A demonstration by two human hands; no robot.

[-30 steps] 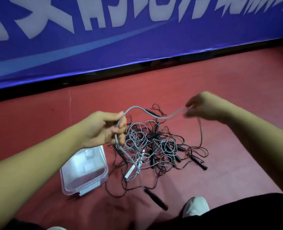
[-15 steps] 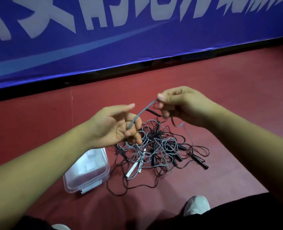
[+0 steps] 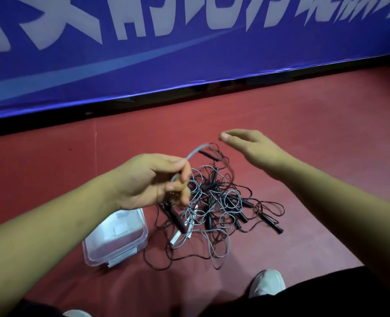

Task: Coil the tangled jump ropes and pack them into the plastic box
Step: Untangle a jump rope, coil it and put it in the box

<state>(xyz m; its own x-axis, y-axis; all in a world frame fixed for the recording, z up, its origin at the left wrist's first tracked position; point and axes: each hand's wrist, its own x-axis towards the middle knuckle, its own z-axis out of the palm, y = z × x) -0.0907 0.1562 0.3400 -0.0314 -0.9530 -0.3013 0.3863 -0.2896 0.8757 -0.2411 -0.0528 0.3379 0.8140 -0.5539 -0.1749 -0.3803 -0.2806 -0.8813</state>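
Note:
A tangle of thin grey and black jump ropes (image 3: 214, 202) with black handles lies on the red floor. My left hand (image 3: 148, 181) hovers over its left side and grips a grey rope (image 3: 195, 151), whose end arcs up and to the right out of my fingers. My right hand (image 3: 251, 147) floats above the far right of the pile with fingers extended, holding nothing. A clear plastic box (image 3: 116, 236) with a lid on it sits on the floor left of the pile, partly hidden under my left wrist.
A blue banner wall (image 3: 189, 53) with white lettering runs along the back, a dark gap beneath it. A white shoe (image 3: 267, 282) and dark trouser legs are at the bottom edge. Red floor stretches to the right and left of the pile.
My right hand let go of the grey rope and moved right, opening. My left hand kept the rope and drew more of it into its grip.

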